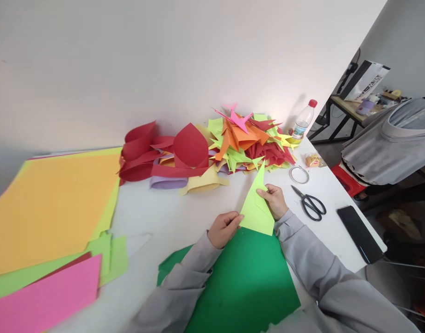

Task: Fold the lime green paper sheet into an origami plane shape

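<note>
A folded sheet of lime-green paper (256, 208) with a pointed top is held up between my two hands. My left hand (223, 229) pinches its lower left edge between thumb and fingers. On the upper right edge, my right hand (274, 200) grips it with the thumb on the near face. The fingers behind the paper are partly hidden. Below lies a large dark green sheet (247, 282), partly covered by my sleeves. Black-handled scissors (309, 203) and a roll of clear tape (299, 175) rest to the right of my right hand.
Folded paper stars (247, 138) in several colours pile against the wall, beside curled red paper pieces (190, 148). Orange sheets (59, 208) and a pink sheet (56, 296) lie left. A bottle (303, 121), wrapped snack (314, 160) and phone (360, 233) stand or lie right. A grey-clothed person (389, 138) is beyond.
</note>
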Available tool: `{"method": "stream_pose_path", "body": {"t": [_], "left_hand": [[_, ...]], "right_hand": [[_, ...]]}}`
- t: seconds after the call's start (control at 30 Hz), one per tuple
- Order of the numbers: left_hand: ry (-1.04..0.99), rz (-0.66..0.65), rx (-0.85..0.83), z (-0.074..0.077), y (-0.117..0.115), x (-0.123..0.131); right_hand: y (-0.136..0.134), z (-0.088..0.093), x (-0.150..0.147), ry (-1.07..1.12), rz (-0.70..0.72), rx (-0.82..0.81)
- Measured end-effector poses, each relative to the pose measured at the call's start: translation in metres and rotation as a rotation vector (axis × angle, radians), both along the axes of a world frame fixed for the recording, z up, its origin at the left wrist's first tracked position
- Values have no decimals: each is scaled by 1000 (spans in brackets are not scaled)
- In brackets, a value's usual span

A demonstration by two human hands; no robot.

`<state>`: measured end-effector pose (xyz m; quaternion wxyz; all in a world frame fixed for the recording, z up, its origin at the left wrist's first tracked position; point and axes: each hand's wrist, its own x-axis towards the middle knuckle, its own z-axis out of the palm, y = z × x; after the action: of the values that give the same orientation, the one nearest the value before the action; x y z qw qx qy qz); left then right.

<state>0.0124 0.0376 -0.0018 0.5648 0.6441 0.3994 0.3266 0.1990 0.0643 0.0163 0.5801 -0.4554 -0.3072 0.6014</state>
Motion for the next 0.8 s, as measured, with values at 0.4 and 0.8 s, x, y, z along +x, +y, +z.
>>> {"method": "stream_pose_path", "body": {"t": [0.4,0.8], "left_hand": [[28,12,39,3,1,-2],[38,-7,82,7,2,-1]], "right_hand": [[1,-1,1,-24,-37,4],[0,-2,1,-11,3,1]]}}
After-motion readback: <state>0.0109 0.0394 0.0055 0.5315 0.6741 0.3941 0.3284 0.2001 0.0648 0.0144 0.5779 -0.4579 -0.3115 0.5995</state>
